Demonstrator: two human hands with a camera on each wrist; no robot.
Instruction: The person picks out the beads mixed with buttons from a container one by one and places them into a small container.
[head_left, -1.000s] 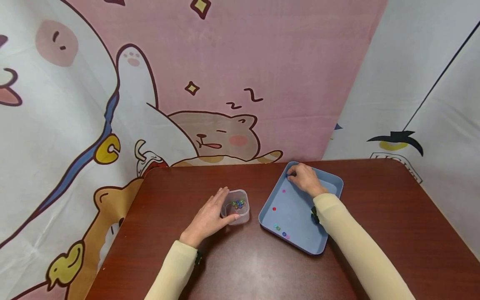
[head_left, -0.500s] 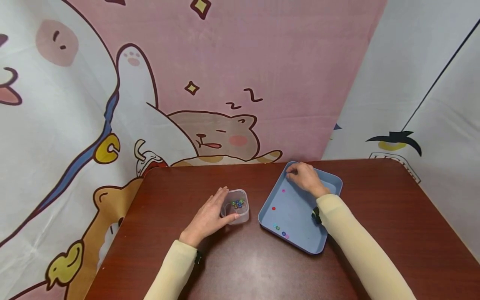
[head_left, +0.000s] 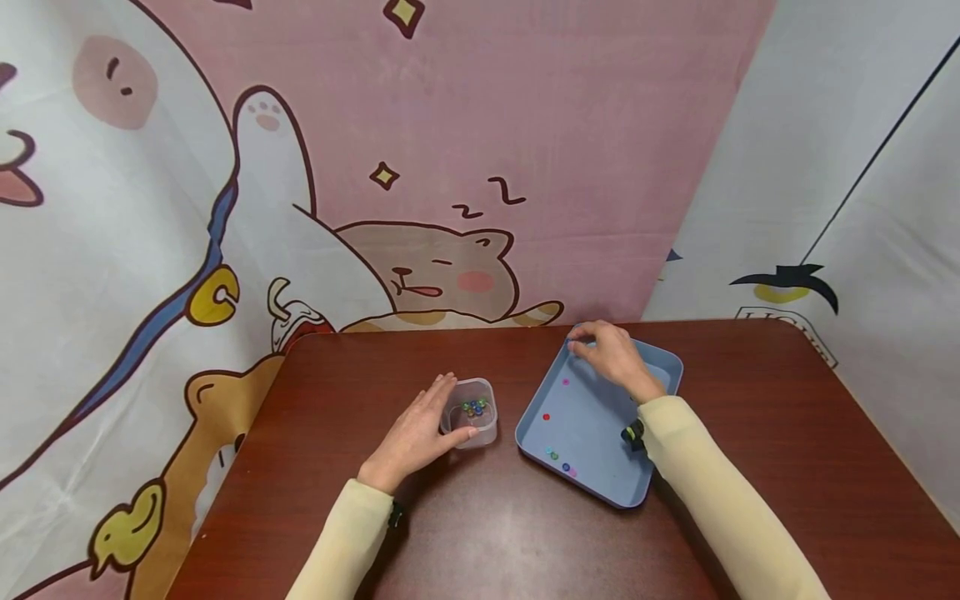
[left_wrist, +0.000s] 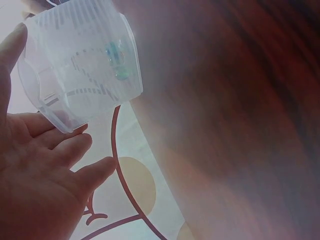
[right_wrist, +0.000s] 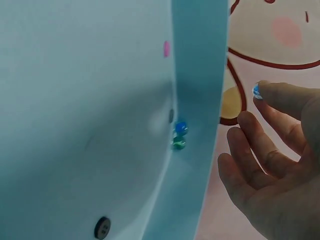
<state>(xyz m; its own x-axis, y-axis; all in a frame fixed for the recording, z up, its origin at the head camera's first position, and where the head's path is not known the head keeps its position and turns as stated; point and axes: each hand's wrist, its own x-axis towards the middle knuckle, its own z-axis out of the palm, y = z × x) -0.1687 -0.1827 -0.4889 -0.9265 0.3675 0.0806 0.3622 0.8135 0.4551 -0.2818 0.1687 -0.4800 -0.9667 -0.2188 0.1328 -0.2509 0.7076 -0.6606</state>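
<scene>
My right hand pinches a small blue glass marble between thumb and index finger, with the other fingers loosely bent. It is over the far left corner of the blue tray. In the right wrist view, a blue marble and a green marble lie against the tray's wall. My left hand stands at the left side of a clear plastic box, fingers nearly straight behind it and thumb in front. Several green and blue marbles lie in the box.
A pink button, a red one and several others are scattered along the tray's left and near sides. A dark button shows in the right wrist view. A printed cloth hangs behind the brown table.
My right hand has shifted slightly left, so its fingertips are now over the tray's left rim. The left hand and the box have stayed in place.
</scene>
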